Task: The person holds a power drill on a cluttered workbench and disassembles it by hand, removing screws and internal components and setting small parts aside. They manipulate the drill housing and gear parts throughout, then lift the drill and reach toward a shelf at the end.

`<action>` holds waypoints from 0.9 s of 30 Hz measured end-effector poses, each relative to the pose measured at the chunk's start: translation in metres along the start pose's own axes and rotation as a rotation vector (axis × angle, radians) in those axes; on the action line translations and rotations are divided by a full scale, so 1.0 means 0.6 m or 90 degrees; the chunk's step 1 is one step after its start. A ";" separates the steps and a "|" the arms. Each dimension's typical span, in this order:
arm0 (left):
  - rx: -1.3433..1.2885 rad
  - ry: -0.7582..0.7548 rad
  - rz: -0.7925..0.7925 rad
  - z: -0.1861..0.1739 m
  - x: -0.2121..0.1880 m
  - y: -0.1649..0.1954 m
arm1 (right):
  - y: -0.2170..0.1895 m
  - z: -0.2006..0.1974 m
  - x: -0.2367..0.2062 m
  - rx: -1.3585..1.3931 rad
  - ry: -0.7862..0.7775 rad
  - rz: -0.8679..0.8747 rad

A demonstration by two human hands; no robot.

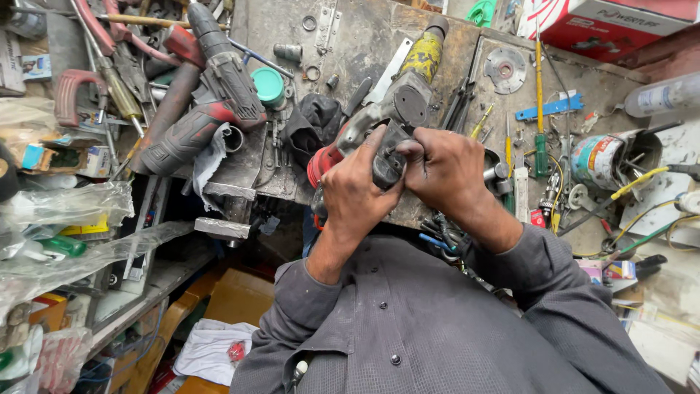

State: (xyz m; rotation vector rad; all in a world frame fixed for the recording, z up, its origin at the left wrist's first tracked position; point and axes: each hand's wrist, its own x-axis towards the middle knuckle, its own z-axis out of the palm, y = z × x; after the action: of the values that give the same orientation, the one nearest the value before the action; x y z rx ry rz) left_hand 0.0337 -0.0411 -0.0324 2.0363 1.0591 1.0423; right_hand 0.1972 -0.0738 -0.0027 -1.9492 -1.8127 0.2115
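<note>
A grimy power tool (397, 102) with a grey metal body, a red end and a yellow-taped handle lies on the workbench in front of me. My left hand (357, 191) wraps around its near end by the red part. My right hand (441, 169) grips a black piece (388, 164) of the tool from the right, thumb pressed on top. Both hands touch each other over that black piece. My grey sleeves fill the bottom of the view.
A red-and-black drill (208, 109) and a green cap (269, 85) lie at left among pliers and wrenches. Screwdrivers (539, 109), a metal disc (505, 70), a tin (599, 160) and wires crowd the right. Plastic bags (65, 233) hang at far left.
</note>
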 end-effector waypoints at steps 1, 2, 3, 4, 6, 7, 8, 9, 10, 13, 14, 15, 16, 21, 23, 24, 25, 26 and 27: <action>0.004 0.003 0.003 -0.001 0.002 -0.003 | -0.005 -0.003 0.003 0.011 0.007 -0.010; 0.010 0.008 0.006 -0.004 0.005 -0.004 | -0.009 -0.009 0.008 0.022 0.016 -0.021; 0.013 0.003 -0.014 -0.007 0.008 -0.006 | -0.010 -0.016 0.014 0.020 -0.021 -0.030; 0.017 -0.002 -0.032 -0.011 0.012 -0.007 | -0.009 -0.024 0.020 0.018 -0.055 -0.039; 0.022 0.009 -0.024 -0.018 0.022 -0.008 | -0.003 -0.038 0.035 0.062 -0.086 -0.066; 0.024 0.021 -0.002 -0.022 0.024 -0.007 | 0.002 -0.042 0.041 0.109 -0.085 -0.080; 0.024 0.030 0.017 -0.024 0.025 -0.005 | 0.006 -0.044 0.042 0.157 -0.087 -0.091; 0.021 0.023 0.011 -0.025 0.025 -0.003 | 0.010 -0.042 0.043 0.157 -0.053 -0.118; 0.019 0.015 0.005 -0.026 0.025 -0.002 | 0.013 -0.035 0.043 0.157 -0.019 -0.146; 0.023 0.003 0.004 -0.025 0.021 0.001 | 0.025 -0.009 0.031 0.525 0.010 0.011; 0.025 0.005 0.008 -0.024 0.022 0.000 | 0.034 -0.002 0.026 0.705 0.009 0.103; 0.017 0.006 0.009 -0.024 0.022 -0.001 | 0.045 -0.002 0.014 0.604 0.039 0.076; 0.012 0.006 0.010 -0.025 0.022 -0.003 | 0.058 -0.006 -0.005 0.504 0.068 0.050; -0.030 -0.008 -0.029 -0.028 0.029 -0.009 | 0.116 0.007 -0.101 0.248 -0.021 0.047; -0.027 -0.004 -0.017 -0.029 0.029 -0.008 | 0.131 0.032 -0.143 0.244 -0.118 0.078; -0.023 -0.004 -0.014 -0.030 0.029 -0.007 | 0.134 0.052 -0.162 0.241 -0.144 0.073; -0.019 -0.004 -0.010 -0.030 0.028 -0.006 | 0.137 0.070 -0.179 0.238 -0.170 0.067; -0.017 -0.004 -0.006 -0.028 0.027 -0.004 | 0.141 0.085 -0.195 0.234 -0.194 0.063; -0.013 -0.008 -0.005 -0.026 0.027 -0.002 | 0.143 0.100 -0.209 0.181 -0.178 0.053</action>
State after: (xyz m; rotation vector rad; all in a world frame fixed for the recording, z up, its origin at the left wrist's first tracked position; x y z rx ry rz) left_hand 0.0261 -0.0244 -0.0200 2.0189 1.0454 1.0312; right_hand 0.2345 -0.1837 -0.1177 -1.8634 -1.7534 0.7606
